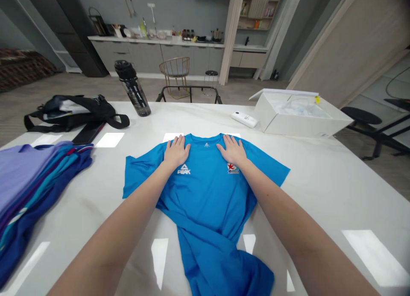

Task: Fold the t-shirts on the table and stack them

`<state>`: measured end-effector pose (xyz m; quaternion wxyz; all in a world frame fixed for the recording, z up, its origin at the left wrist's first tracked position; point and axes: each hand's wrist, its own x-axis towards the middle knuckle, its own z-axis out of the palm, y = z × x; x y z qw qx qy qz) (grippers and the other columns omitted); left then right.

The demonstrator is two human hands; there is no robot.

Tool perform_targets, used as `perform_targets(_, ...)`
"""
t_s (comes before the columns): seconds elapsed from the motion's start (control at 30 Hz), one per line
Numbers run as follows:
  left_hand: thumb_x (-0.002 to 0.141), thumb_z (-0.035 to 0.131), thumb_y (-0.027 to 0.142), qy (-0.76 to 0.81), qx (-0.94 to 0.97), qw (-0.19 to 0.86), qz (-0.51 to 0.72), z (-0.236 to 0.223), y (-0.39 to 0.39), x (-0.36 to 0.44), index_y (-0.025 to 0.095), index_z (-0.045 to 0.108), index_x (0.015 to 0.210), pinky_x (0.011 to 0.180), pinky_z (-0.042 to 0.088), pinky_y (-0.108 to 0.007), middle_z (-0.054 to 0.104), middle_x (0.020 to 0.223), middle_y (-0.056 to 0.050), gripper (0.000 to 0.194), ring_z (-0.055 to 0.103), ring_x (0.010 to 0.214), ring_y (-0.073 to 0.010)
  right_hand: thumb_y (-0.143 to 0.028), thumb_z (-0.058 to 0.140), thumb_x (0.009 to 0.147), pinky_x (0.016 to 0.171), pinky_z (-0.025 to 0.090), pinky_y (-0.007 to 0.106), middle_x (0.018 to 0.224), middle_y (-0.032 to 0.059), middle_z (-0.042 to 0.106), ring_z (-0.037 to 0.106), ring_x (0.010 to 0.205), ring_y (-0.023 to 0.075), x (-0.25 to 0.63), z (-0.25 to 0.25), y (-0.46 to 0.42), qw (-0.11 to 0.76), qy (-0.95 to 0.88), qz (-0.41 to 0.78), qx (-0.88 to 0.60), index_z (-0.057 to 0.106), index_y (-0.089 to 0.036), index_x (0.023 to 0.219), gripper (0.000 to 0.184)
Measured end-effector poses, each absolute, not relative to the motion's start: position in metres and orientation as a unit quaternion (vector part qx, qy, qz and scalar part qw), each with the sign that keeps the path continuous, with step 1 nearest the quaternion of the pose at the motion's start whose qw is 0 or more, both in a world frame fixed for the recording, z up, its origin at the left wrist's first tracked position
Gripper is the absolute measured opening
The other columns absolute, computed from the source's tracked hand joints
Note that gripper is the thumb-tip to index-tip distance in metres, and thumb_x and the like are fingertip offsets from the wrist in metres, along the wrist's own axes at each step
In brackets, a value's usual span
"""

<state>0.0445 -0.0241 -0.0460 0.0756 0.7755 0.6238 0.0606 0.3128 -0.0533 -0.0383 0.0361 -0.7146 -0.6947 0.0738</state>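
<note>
A bright blue T-shirt [208, 193] with a white PEAK logo lies face up on the white table [336, 189], collar away from me, its lower part bunched and twisted near the front edge. My left hand [176, 152] rests flat on the shirt's left shoulder, fingers spread. My right hand [233, 150] lies flat on the right shoulder next to a small red badge, fingers also spread. Neither hand holds anything.
A stack of folded purple and blue garments [35, 180] sits at the left edge. Behind it lie a black bag [77, 111] and a dark water bottle [133, 89]. An open white box [297, 112] and a small white device [244, 118] stand at the back right.
</note>
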Motion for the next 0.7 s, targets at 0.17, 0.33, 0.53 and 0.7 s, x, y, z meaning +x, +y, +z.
perform_targets(0.17,0.104,0.021,0.036,0.622,0.776,0.044,0.089,-0.044,0.007,0.042,0.016,0.035,0.155,0.121,0.024,-0.053,0.036,0.163,-0.011,0.057,0.03,0.151,-0.0274,-0.062,0.017,0.103,0.124,0.013,0.053,0.167,0.0077,0.025,0.019,0.154,0.0272,0.317,-0.039,-0.022,0.06,-0.709,0.068,-0.699,0.027,-0.018,0.161,0.073)
perform_targets(0.33,0.102,0.035,0.034,0.657,0.746,-0.005,0.11,-0.035,0.027,0.035,0.018,0.061,0.123,0.101,0.042,-0.049,0.065,0.128,-0.017,0.037,0.055,0.124,-0.0327,-0.042,0.026,0.106,0.113,0.027,0.057,0.147,0.0163,0.052,0.043,0.135,0.0322,0.331,-0.032,0.002,0.115,-0.686,-0.001,-0.718,0.054,-0.019,0.14,0.05)
perform_targets(0.53,0.105,0.029,0.03,0.641,0.762,-0.018,0.09,-0.032,0.061,0.03,0.015,0.057,0.116,0.096,0.04,-0.049,0.066,0.117,-0.018,0.034,0.059,0.114,-0.0325,-0.035,0.034,0.104,0.099,0.038,0.052,0.128,0.0186,0.059,0.048,0.12,0.0339,0.338,-0.034,0.03,0.122,-0.671,-0.014,-0.731,0.062,-0.018,0.116,0.035)
perform_targets(0.7,0.104,0.031,0.028,0.644,0.755,-0.043,0.112,-0.021,0.112,0.04,0.014,0.054,0.122,0.102,0.035,-0.052,0.064,0.122,-0.019,0.032,0.055,0.12,-0.0344,-0.032,0.031,0.105,0.098,0.035,0.054,0.131,0.0196,0.057,0.045,0.122,0.0363,0.33,-0.032,0.07,0.12,-0.659,-0.044,-0.741,0.059,-0.018,0.121,0.035)
